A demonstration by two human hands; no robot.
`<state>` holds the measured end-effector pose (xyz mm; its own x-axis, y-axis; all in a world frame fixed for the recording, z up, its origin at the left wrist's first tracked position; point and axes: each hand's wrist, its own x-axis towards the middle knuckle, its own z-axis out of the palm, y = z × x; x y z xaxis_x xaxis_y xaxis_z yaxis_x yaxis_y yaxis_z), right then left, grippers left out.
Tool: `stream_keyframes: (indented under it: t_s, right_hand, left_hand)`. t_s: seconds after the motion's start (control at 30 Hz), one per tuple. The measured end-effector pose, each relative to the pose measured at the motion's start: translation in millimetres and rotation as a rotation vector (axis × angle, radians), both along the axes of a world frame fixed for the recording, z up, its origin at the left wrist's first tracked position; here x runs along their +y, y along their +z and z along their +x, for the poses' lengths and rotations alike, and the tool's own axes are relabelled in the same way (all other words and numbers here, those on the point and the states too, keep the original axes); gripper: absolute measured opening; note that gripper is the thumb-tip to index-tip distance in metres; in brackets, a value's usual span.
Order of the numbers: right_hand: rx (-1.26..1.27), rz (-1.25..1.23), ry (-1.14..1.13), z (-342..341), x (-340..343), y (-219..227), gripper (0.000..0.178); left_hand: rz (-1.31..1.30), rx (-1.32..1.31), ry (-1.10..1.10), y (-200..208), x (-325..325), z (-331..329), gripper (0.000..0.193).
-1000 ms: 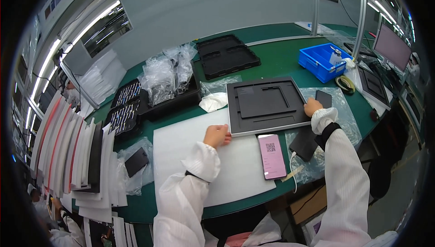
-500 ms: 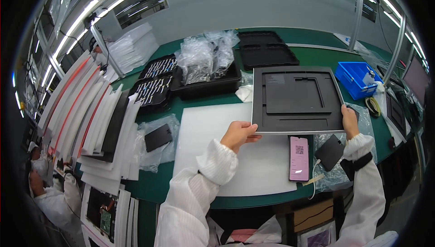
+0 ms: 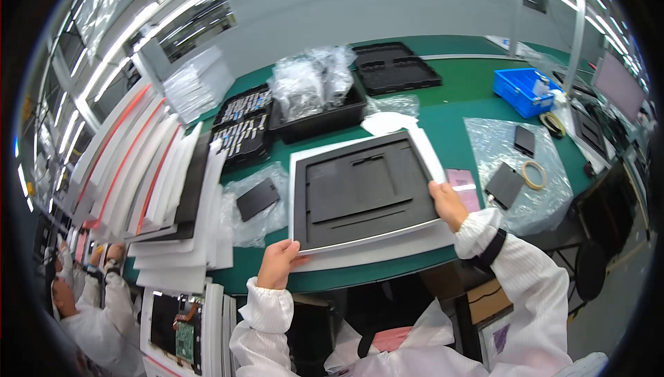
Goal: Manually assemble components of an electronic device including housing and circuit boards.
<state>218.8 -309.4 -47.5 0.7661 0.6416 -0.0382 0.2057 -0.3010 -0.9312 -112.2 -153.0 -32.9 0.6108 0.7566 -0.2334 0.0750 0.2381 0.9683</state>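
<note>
My left hand [image 3: 279, 264] is closed on the near left corner of a flat black panel [image 3: 363, 194] with a pale silver rim. My right hand [image 3: 449, 205] grips its right edge. The panel tilts over a white foam sheet [image 3: 387, 247], with its recessed black face upward; whether it touches the sheet I cannot tell. Just beyond my right hand is a phone with a pink screen [image 3: 468, 191], partly covered. To its right a dark flat plate [image 3: 505, 185], a small black piece [image 3: 524, 140] and a tape roll [image 3: 544, 175] lie on clear plastic.
Foam boards [image 3: 121, 169] stand in a row at left, near a co-worker's sleeve [image 3: 119, 301]. Behind are a parts tray [image 3: 238, 138], a black bin [image 3: 325, 122] of clear bags and a blue bin [image 3: 515, 97]. A dark plate [image 3: 257, 199] lies on plastic.
Both hands have brought the panel left and nearer to me, turning it slightly. The view has shifted, and the tape roll and small black piece on the plastic now show.
</note>
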Motion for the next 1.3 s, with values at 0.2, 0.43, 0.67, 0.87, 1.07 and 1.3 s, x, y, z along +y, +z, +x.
stream_keyframes:
  t_s: [0.2, 0.43, 0.67, 0.87, 1.07, 1.3]
  right_hand:
    - [-0.115, -0.089, 0.295, -16, -16, 8, 0.046]
    - [-0.425, 0.018, 0.369, -33, -69, 15, 0.048]
    - [-0.528, 0.091, 0.418, -46, -74, 18, 0.052]
    - [-0.469, -0.033, 0.422, -49, -82, 27, 0.056]
    - [-0.400, -0.013, 0.368, -64, -84, 26, 0.056]
    - [-0.346, 0.022, 0.261, -72, -79, 18, 0.056]
  left_hand:
    - [0.000, -0.028, 0.062, -2, -1, -10, 0.020]
    - [0.066, 0.040, 0.019, -6, 0, -2, 0.021]
    - [0.263, 0.275, -0.020, 6, -6, -5, 0.021]
    - [0.425, 0.576, -0.015, 32, 4, -3, 0.035]
    - [1.018, 0.816, 0.187, 29, 108, -1, 0.069]
    - [0.869, 0.901, -0.290, 17, 181, 13, 0.099]
